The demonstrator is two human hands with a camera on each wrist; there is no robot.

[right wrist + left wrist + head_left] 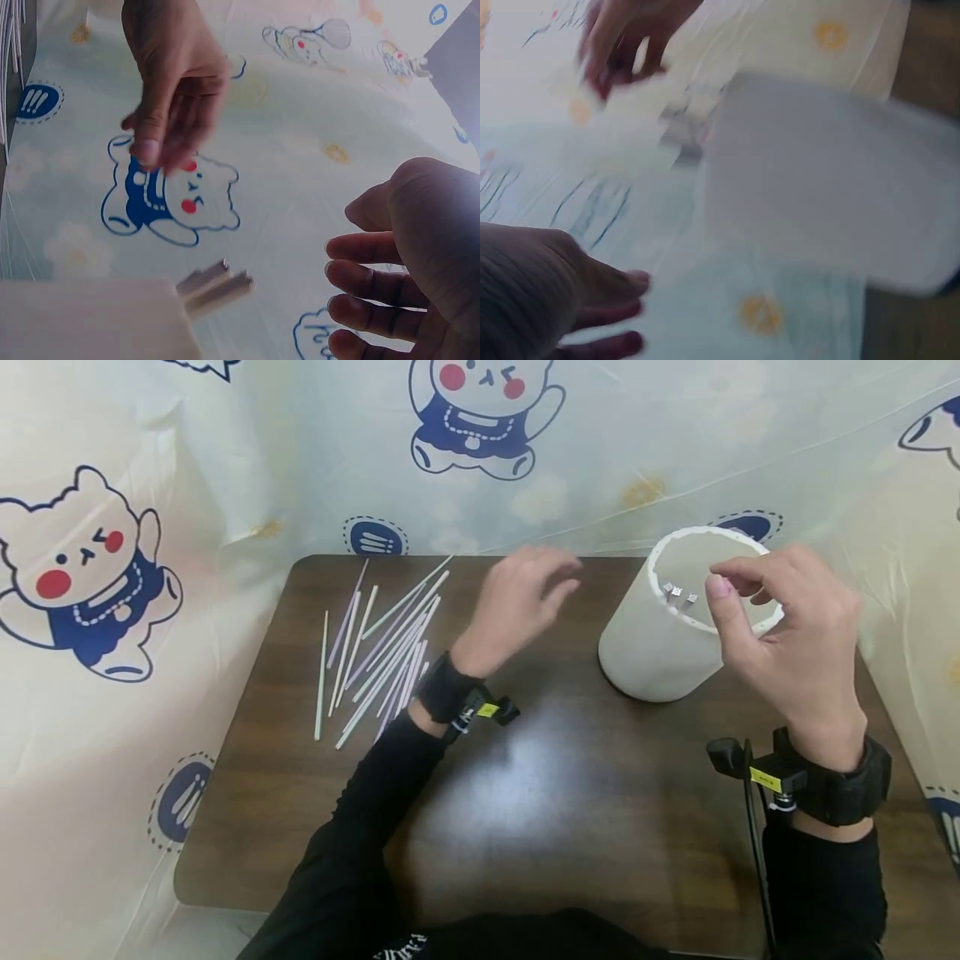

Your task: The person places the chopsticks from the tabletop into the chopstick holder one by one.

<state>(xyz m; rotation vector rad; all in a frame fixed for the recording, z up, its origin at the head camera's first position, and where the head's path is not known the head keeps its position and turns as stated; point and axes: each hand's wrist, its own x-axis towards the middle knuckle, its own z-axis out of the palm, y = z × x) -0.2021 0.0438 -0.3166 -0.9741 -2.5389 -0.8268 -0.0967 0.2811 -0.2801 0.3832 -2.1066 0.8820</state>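
Observation:
A white cylindrical container (660, 639) stands on the right of the table. Several silver square-ended sticks (678, 596) show inside its mouth; the right wrist view has two silver ends (217, 289) poking past its rim. My right hand (798, 627) hovers over the container's right rim, fingers loosely bent, with nothing seen in its grasp. Between the container and a spread of thin pastel sticks, which look like chopsticks (390, 647), my left hand (521, 602) is in the air, slightly blurred. Its fingers (611, 307) are relaxed and hold nothing.
The brown wooden table (555, 827) has rounded corners. A patterned curtain (300, 460) with cartoon bears hangs behind it and along both sides. A cable (756, 852) trails from the right wrist's camera strap.

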